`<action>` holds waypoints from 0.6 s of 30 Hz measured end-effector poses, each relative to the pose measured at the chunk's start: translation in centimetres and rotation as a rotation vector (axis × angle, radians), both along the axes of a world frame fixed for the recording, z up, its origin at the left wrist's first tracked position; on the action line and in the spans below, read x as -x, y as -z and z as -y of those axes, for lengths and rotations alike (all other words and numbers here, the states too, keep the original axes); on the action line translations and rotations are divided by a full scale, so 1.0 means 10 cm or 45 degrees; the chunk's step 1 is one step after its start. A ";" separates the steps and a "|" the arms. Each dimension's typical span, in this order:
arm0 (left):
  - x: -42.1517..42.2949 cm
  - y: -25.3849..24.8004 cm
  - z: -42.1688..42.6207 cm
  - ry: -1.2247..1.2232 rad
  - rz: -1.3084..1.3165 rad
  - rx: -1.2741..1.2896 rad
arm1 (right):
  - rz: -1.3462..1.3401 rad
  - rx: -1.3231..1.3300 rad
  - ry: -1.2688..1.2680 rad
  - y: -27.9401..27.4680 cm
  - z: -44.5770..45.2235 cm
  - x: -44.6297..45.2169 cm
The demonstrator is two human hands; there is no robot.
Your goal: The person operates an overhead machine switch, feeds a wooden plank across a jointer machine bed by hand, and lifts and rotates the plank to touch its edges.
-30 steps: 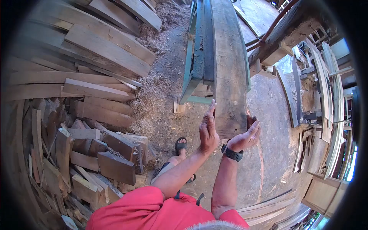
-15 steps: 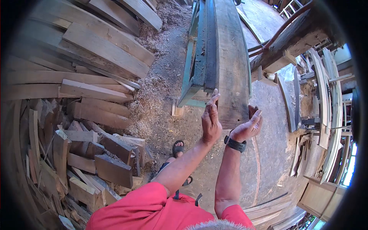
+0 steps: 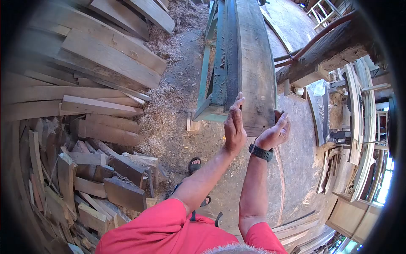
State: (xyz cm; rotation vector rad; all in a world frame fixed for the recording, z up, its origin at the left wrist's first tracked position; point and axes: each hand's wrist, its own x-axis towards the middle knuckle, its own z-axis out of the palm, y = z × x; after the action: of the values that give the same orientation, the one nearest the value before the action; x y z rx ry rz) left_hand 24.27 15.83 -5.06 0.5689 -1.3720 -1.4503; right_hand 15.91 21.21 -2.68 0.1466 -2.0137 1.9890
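A long, wide wooden plank (image 3: 256, 63) lies lengthwise along a green metal-framed bench (image 3: 219, 82), its near end sticking out past the bench's end. My left hand (image 3: 235, 129) presses on the plank's left edge near that end, fingers stretched forward along it. On the opposite edge, my right hand (image 3: 274, 132) grips the near corner, thumb on the outer side and the other fingers partly hidden by the plank. A dark watch (image 3: 261, 153) is on my right wrist.
Stacked boards (image 3: 112, 61) and a heap of short offcuts (image 3: 124, 192) fill the left side. Wood shavings (image 3: 163, 106) cover the floor beside the bench. To the right are a thick timber beam (image 3: 325, 46) and upright leaning boards (image 3: 353, 114).
The plank has slid a little forward along the bench, so less of it overhangs the near end. Both my hands have moved forward with it, keeping their places on its edges.
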 end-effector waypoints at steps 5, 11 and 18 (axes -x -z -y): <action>0.10 0.00 0.16 -0.021 -0.008 -0.002 | -0.014 -0.113 -0.027 0.05 0.12 0.14; 0.19 0.09 0.21 -0.006 -0.087 -0.048 | -0.737 -1.087 0.026 -0.27 0.19 -0.15; 0.12 0.21 0.51 -0.111 -0.005 -0.025 | -0.684 -0.883 -0.618 -0.13 0.20 -0.27</action>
State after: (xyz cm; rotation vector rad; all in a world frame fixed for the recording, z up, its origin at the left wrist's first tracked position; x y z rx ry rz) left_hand 23.10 10.73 -7.21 0.6303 -1.3152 -1.3954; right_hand 18.63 19.26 -1.39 1.2664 -2.3012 1.1494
